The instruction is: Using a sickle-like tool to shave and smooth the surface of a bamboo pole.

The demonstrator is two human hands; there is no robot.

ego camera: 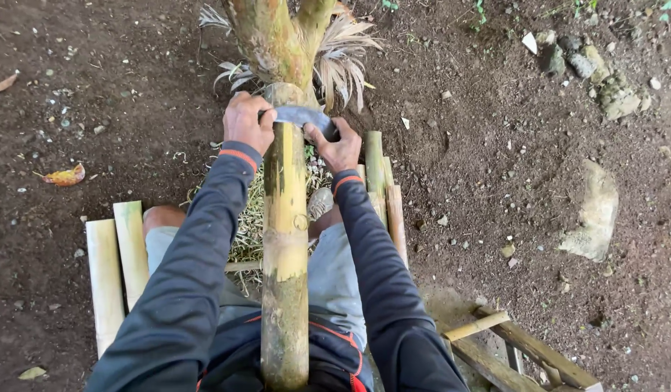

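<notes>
No packages, labels, signs or screens

We looked across the whole view from the head camera and found none of these: we saw no wrapper, no box, no tag, no board and no display anywhere in it.

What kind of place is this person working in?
Probably an outdoor yard or garden work spot: bare soil with stones and fallen leaves, a plant trunk, and split bamboo slats. Both hands hold a curved blade across a bamboo pole.
</notes>
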